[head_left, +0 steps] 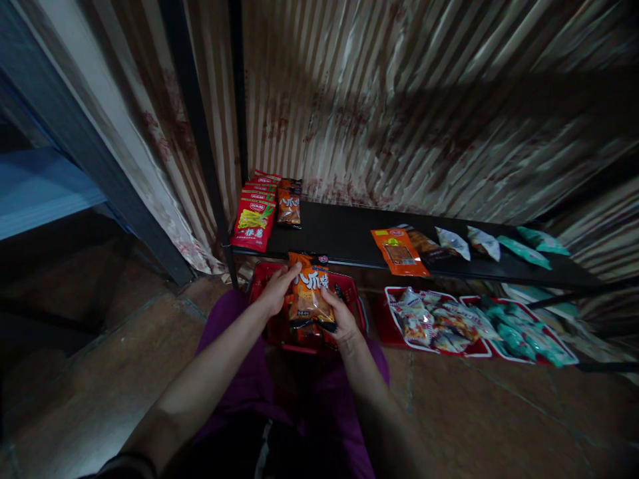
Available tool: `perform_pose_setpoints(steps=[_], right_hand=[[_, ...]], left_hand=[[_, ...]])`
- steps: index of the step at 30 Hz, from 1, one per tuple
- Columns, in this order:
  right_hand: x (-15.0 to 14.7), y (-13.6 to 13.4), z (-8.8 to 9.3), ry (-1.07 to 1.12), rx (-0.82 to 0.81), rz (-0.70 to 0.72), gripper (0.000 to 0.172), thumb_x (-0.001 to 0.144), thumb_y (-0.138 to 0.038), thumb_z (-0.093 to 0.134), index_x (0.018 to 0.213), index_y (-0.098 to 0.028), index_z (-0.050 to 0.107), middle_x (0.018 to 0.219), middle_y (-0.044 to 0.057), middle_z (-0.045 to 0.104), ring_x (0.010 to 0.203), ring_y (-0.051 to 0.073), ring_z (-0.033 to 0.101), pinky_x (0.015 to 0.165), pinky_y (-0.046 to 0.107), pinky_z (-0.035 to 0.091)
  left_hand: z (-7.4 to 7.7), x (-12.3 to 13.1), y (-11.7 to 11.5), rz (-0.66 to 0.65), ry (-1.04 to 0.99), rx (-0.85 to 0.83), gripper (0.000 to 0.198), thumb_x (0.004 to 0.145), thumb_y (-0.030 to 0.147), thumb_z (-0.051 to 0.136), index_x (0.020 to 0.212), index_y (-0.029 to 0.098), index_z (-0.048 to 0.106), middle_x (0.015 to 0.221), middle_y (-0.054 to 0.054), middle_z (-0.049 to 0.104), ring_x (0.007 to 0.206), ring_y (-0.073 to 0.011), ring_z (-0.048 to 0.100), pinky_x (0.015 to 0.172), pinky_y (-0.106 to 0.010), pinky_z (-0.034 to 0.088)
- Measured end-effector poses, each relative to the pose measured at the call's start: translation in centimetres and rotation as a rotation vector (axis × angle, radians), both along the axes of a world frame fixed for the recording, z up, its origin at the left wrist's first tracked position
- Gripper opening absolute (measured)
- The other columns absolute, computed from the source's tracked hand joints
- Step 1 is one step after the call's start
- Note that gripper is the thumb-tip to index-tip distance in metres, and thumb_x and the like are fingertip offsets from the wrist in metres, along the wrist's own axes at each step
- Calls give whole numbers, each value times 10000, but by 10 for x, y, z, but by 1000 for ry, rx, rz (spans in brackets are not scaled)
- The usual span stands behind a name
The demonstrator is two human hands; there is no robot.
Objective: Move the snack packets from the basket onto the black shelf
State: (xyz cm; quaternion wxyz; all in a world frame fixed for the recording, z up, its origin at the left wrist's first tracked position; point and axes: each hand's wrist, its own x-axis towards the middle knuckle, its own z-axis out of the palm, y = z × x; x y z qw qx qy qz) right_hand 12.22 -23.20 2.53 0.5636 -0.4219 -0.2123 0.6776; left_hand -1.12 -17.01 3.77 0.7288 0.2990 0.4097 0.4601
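Between my two hands I hold an orange and black snack bag [308, 293] with white lettering. My left hand [277, 289] grips its left side, thumb on the front. My right hand [340, 314] has hold of its lower right side. Under the bag is a red basket [355, 293], whose contents are mostly hidden by the bag and my hands. On the black shelf [334, 229] ahead, another orange and black snack bag [289, 207] lies beside a row of overlapping red snack packets [253, 223].
Farther right on the shelf lie an orange packet [399, 251], white packets [453, 242] and green packets [525, 251]. Below are a red basket of white bags [424, 322] and another of green bags [519, 329]. A black shelf post [200, 126] rises at left; a striped curtain [319, 100] hangs behind.
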Motion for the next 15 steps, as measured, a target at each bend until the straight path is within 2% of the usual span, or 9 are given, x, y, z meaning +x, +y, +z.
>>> perform_pose_setpoints(steps=[2,6,10,15], right_hand=[[-2,0,0,-5,14,9,388,643,-378,782,957,-185,662,901,63,741,865,253,707,716,355,570],[-1,-5,-7,-20,5,-30,387,646,-369,795,972,-207,661,978,52,732,886,230,699,733,365,573],[1,-14,-19,0,-45,-45,455,607,-276,831,1019,-240,641,1014,19,723,839,193,703,741,401,583],[-7,-15,-31,9,-18,-110,431,541,-162,857,917,-226,657,930,-19,729,834,138,695,756,278,583]], left_hand=[[1,6,2,6,-54,-31,472,560,461,820,883,163,646,825,-65,708,732,-183,668,670,-291,527],[0,13,9,142,-92,-46,420,571,410,811,853,163,620,742,-26,691,653,-160,656,665,-295,524],[-3,13,17,229,-110,-32,382,587,364,797,838,168,587,716,-3,679,617,-143,645,663,-297,528],[-3,14,27,293,-116,-78,304,637,289,763,840,171,570,700,5,670,605,-141,645,676,-312,535]])
